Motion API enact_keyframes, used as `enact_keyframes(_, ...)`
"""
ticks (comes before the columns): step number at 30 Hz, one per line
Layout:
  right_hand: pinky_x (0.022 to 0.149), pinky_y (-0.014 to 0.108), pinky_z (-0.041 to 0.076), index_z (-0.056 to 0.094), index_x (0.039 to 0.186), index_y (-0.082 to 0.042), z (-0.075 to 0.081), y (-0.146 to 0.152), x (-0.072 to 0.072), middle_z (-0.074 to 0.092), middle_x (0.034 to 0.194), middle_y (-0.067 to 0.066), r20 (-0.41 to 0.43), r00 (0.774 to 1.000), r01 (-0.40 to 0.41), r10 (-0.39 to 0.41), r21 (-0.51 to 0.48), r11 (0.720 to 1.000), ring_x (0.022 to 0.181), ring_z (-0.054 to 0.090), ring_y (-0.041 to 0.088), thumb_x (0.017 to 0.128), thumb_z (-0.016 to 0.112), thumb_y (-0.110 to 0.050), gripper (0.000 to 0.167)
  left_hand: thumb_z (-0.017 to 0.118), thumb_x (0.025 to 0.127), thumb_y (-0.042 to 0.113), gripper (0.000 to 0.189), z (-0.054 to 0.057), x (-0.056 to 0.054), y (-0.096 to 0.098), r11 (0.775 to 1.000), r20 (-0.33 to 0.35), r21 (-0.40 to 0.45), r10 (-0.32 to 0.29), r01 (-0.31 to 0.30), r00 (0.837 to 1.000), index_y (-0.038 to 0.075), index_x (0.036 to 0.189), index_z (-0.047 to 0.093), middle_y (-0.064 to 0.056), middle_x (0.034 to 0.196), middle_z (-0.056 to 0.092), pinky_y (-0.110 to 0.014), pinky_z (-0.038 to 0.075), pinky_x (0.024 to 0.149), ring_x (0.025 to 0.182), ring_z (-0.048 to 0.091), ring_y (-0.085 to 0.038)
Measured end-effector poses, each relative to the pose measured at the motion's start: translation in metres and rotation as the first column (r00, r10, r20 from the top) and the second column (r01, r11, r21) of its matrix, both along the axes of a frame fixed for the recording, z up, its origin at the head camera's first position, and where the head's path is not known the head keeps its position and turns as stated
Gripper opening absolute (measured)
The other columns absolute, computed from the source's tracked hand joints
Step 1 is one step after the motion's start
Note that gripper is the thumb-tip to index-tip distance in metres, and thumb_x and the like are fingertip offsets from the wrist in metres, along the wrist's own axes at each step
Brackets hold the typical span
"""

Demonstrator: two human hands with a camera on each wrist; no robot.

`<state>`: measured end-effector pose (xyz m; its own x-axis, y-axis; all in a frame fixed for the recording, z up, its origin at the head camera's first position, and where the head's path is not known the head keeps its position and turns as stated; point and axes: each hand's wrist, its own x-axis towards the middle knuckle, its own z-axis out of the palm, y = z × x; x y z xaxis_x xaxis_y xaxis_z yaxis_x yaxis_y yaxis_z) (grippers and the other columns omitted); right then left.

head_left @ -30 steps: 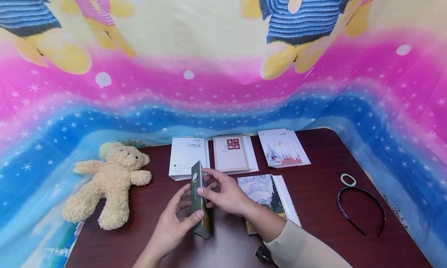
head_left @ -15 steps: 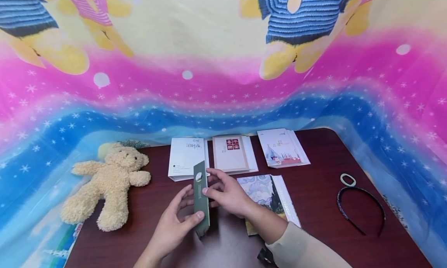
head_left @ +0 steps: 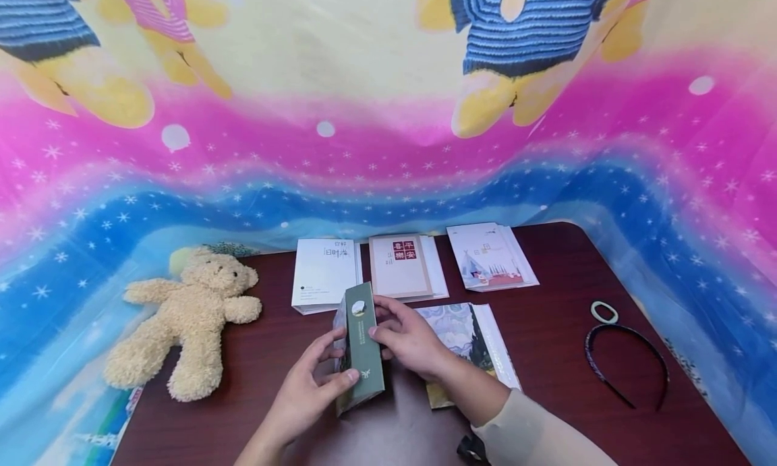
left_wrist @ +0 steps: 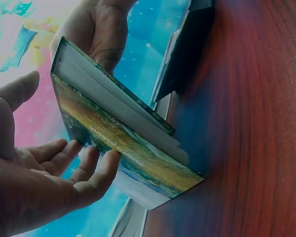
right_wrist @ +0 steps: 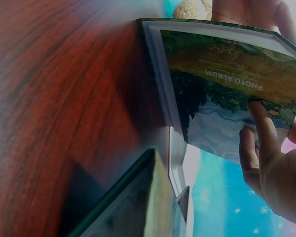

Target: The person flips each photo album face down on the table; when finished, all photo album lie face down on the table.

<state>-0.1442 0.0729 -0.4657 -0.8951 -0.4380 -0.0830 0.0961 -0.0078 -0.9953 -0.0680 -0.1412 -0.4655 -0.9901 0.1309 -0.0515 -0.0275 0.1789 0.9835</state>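
A photo album (head_left: 364, 341) stands on edge over the table, its green spine facing me with a small white picture on it. My left hand (head_left: 303, 388) holds its left side, thumb at the lower spine. On the other side my right hand (head_left: 413, 338) holds it, thumb at the spine's right edge. In the left wrist view the left fingertips (left_wrist: 111, 160) rest on one painted cover, with white pages showing between the covers. The right wrist view shows the other cover (right_wrist: 217, 89), lettered PHOTO ALBUM, against the right fingers (right_wrist: 266, 131).
Another painted album (head_left: 455, 331) lies right of the hands, partly under the right forearm. Behind lie a white album (head_left: 322, 270), a beige-bordered one (head_left: 403, 274) and a tent-picture one (head_left: 492, 260). A teddy bear (head_left: 197, 324) is left; a headband (head_left: 655, 348) and pale ring (head_left: 617, 314) are right.
The album has turned about its upright length, so the spine now faces me more fully and the left cover shows. Album and both hands have shifted slightly right.
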Motion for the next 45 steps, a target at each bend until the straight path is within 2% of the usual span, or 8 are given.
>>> enact_keyframes(9, 0.075, 0.041, 0.063, 0.04, 0.157, -0.003, -0.01, 0.01, 0.0, 0.056, 0.14, 0.021, 0.011, 1.0, 0.006, -0.007, 0.033, 0.999, 0.108, 0.068, 0.025, 0.1, 0.063, -0.007, 0.061, 0.092, 0.08, 0.016, 0.078, -0.012, -0.005, -0.002, 0.998, 0.009, -0.054, -0.034, 0.035, 0.999, 0.019, 0.149, 0.056, -0.008, 0.145, 0.055, -0.036, 0.057, 0.092, 0.126, 0.055, -0.032)
enact_keyframes(14, 0.078, 0.042, 0.063, 0.039, 0.157, -0.001, -0.015, 0.014, 0.0, 0.055, 0.143, 0.024, 0.027, 1.0, 0.002, -0.003, 0.014, 1.0, 0.11, 0.067, 0.027, 0.099, 0.064, -0.005, 0.063, 0.095, 0.073, 0.015, 0.084, -0.018, -0.007, -0.004, 0.997, 0.014, -0.079, -0.016, 0.017, 1.0, 0.018, 0.148, 0.057, -0.006, 0.142, 0.057, -0.04, 0.056, 0.092, 0.124, 0.055, -0.032)
enact_keyframes(21, 0.078, 0.042, 0.063, 0.039, 0.156, 0.0, -0.021, 0.02, 0.002, 0.055, 0.142, 0.024, 0.043, 0.999, 0.012, -0.014, 0.049, 0.999, 0.109, 0.068, 0.027, 0.099, 0.064, -0.004, 0.063, 0.097, 0.069, 0.024, 0.085, -0.031, -0.01, -0.006, 0.978, -0.002, -0.21, -0.005, 0.004, 1.0, 0.018, 0.145, 0.06, -0.002, 0.142, 0.059, -0.047, 0.052, 0.097, 0.126, 0.056, -0.028)
enact_keyframes(27, 0.078, 0.042, 0.063, 0.038, 0.156, 0.003, -0.027, 0.025, 0.002, 0.054, 0.141, 0.025, 0.069, 0.998, 0.01, -0.014, 0.063, 0.998, 0.107, 0.068, 0.027, 0.099, 0.064, -0.002, 0.063, 0.097, 0.069, 0.026, 0.081, -0.037, -0.011, -0.009, 0.966, -0.007, -0.258, -0.002, 0.0, 1.0, 0.017, 0.142, 0.063, -0.002, 0.144, 0.058, -0.057, 0.044, 0.109, 0.131, 0.055, -0.029)
enact_keyframes(34, 0.076, 0.04, 0.063, 0.039, 0.155, 0.003, -0.032, 0.03, 0.0, 0.059, 0.128, 0.021, 0.066, 0.998, -0.007, 0.001, 0.095, 0.995, 0.1, 0.069, 0.024, 0.097, 0.066, -0.002, 0.064, 0.097, 0.068, 0.027, 0.078, -0.042, -0.014, -0.014, 0.948, -0.001, -0.317, 0.005, -0.005, 1.0, 0.017, 0.139, 0.065, -0.001, 0.145, 0.059, -0.056, 0.034, 0.117, 0.137, 0.051, -0.028)
enact_keyframes(39, 0.073, 0.04, 0.064, 0.042, 0.154, 0.004, -0.034, 0.032, -0.002, 0.06, 0.117, 0.019, 0.059, 0.998, -0.014, 0.006, 0.122, 0.992, 0.093, 0.07, 0.023, 0.096, 0.069, -0.001, 0.064, 0.097, 0.069, 0.028, 0.077, -0.043, -0.015, -0.017, 0.937, 0.01, -0.349, 0.007, -0.003, 1.0, 0.015, 0.138, 0.066, -0.003, 0.146, 0.059, -0.057, 0.033, 0.117, 0.138, 0.049, -0.031)
enact_keyframes(45, 0.07, 0.038, 0.064, 0.043, 0.152, 0.008, -0.039, 0.031, -0.004, 0.059, 0.112, 0.017, 0.05, 0.999, -0.011, 0.003, 0.171, 0.985, 0.087, 0.07, 0.021, 0.093, 0.072, 0.0, 0.066, 0.096, 0.069, 0.033, 0.076, -0.043, -0.015, -0.02, 0.913, 0.01, -0.408, 0.013, -0.008, 1.0, 0.019, 0.138, 0.067, -0.002, 0.147, 0.058, -0.061, 0.034, 0.115, 0.138, 0.047, -0.034)
